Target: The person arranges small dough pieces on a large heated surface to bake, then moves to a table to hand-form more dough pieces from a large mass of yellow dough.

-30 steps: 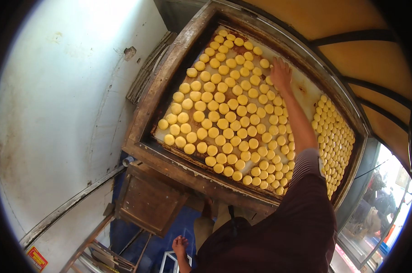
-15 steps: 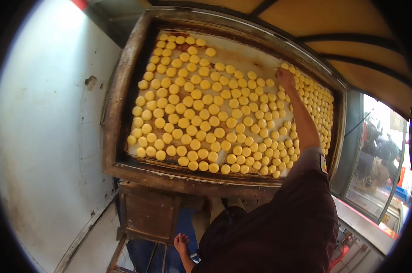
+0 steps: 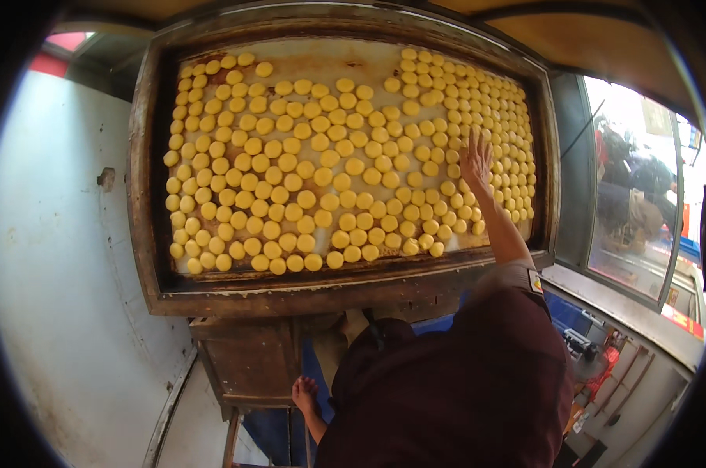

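Note:
Many small round yellow dough pieces [image 3: 322, 178] lie spread over a wide, brown-stained pan [image 3: 314, 51] with a dark raised frame. They are packed tightly at the right and lie looser elsewhere. My right hand [image 3: 476, 162] reaches over the right part of the pan, palm down with fingers stretched and spread, among the dough pieces. Nothing shows in its grasp; whether the palm touches the pieces beneath is hidden. Low beside my body, in front of the pan, hangs my left hand [image 3: 304, 392], its fingers curled, with no object visible in it.
A pale, scuffed wall panel [image 3: 64, 210] rises at the left. Below the pan's front edge stands a brown metal cabinet [image 3: 247, 359]. A glass window [image 3: 633, 187] borders the right side, with a ledge under it. Tan panels arch over the back right.
My right hand has come nearer and gone from closed to spread. Dough pieces near it lie in different places. The whole view has shifted, with the pan now farther left.

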Action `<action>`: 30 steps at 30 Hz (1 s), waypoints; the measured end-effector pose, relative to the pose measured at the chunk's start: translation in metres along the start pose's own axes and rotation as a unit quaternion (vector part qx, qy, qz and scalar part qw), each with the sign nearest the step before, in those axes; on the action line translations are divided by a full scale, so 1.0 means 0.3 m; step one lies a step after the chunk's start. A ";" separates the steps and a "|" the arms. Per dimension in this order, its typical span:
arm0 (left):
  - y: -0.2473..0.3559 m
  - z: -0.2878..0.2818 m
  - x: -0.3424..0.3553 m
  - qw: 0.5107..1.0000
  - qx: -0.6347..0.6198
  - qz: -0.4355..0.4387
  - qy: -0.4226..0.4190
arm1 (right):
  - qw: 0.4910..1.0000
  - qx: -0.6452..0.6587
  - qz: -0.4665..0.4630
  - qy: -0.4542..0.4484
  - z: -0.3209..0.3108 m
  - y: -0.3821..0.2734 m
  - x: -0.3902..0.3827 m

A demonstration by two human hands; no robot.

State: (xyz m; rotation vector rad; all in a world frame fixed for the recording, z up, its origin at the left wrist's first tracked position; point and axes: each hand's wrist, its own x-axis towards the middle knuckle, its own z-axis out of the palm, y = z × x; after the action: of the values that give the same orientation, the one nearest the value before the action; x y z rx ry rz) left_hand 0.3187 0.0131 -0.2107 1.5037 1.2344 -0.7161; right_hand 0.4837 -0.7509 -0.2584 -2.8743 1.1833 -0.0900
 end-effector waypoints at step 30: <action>-1.085 0.048 -0.341 0.990 -0.020 0.138 0.016 | 0.978 -0.058 -0.095 -0.177 -0.065 0.772 -0.319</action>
State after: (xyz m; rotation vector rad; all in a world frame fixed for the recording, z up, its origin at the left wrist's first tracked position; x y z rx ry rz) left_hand -0.0164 -0.0492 -0.2314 1.6178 1.0306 -0.4838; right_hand 0.2518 -0.8480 -0.2547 -2.9218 0.8759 0.4817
